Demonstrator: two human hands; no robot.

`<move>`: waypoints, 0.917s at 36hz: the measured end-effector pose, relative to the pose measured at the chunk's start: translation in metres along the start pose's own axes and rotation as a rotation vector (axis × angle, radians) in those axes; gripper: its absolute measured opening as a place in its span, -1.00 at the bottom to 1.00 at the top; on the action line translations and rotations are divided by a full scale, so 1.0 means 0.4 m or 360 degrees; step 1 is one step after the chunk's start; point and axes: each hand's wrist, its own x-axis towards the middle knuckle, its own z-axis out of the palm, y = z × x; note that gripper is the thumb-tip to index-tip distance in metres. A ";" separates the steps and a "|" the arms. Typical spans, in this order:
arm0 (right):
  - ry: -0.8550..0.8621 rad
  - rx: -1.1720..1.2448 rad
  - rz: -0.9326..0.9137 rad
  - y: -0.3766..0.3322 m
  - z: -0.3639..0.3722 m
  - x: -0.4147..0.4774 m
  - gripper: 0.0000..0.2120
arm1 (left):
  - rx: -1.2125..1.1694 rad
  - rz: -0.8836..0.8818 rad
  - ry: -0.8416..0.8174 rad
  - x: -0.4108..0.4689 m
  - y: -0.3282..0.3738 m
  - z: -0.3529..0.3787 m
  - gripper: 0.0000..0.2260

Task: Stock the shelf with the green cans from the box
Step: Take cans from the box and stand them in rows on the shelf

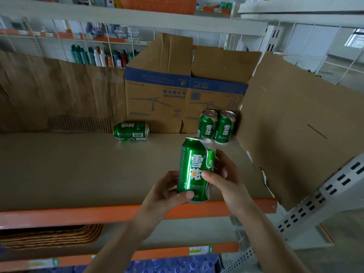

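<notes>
So the green can [195, 170] is held label-out and tilted a bit over the front of the shelf [78, 164], right by the orange edge [59, 214]. Whether its base is touching the board can't really be told. It's gripped from both sides. The left hand [167, 191] is wrapped round the bottom with the thumb laid across the front, and the right hand [226, 174] is curled round the middle with the thumb pressed on the label.

Further back on the right, an upright can [207, 125] and a second upright can [224, 127] are parked side by side against a flattened carton [167, 91], which is propped at the back with its print upside down. Well off to the left, a tipped can [131, 131] is left lying on its side. A big cardboard sheet [295, 125] is leaned along the shelf's right end. On the level below, a wicker tray [49, 235] is tucked in.
</notes>
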 end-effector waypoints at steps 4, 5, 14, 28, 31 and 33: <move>-0.0075 0.0070 -0.0007 -0.002 -0.001 0.002 -0.41 | -0.0001 -0.0030 -0.0046 0.000 0.001 -0.001 -0.22; -0.0096 0.0069 -0.0009 -0.002 -0.001 0.002 -0.42 | 0.0001 -0.0023 -0.0051 0.000 0.001 0.000 -0.24; -0.0244 -0.0049 -0.0008 -0.016 -0.004 0.009 -0.47 | -0.0067 0.0071 0.0068 0.003 -0.007 0.008 -0.33; -0.0559 -0.0900 0.0133 -0.196 -0.043 0.166 -0.44 | 0.0037 0.0063 0.0039 0.038 -0.005 0.006 -0.40; -0.0676 -0.1037 0.0203 -0.225 -0.038 0.187 -0.42 | 0.0034 0.0062 0.0051 0.045 -0.014 0.009 -0.42; -0.0761 -0.1132 0.0216 -0.237 -0.034 0.197 -0.46 | 0.0041 0.0075 0.0061 0.050 -0.018 0.009 -0.43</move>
